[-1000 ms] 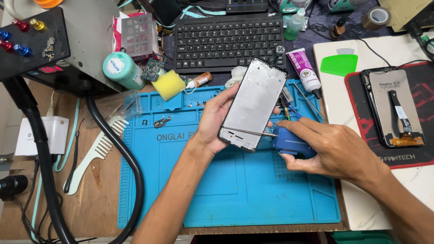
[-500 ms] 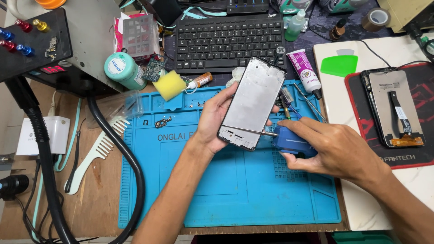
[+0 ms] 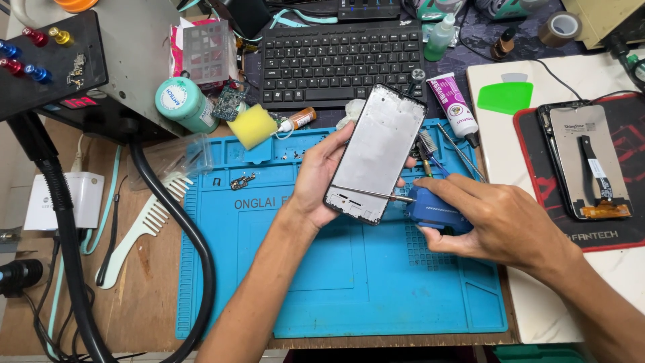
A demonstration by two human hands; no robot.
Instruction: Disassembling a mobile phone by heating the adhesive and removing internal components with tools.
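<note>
While left hand (image 3: 321,176) holds phone frame (image 3: 376,153), screwdriver (image 3: 430,207) stays put.

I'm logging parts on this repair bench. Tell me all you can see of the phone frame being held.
The phone frame is a slim rectangle with a dark rim and a pale grey inner face. It tilts over the blue mat, its lower edge gripped by the left hand. A thin metal tip from the blue tool in the right hand touches its lower part.

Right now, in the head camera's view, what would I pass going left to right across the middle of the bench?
White comb → left hand → phone frame → blue screwdriver → right hand → phone screen part on the red mat.
</note>
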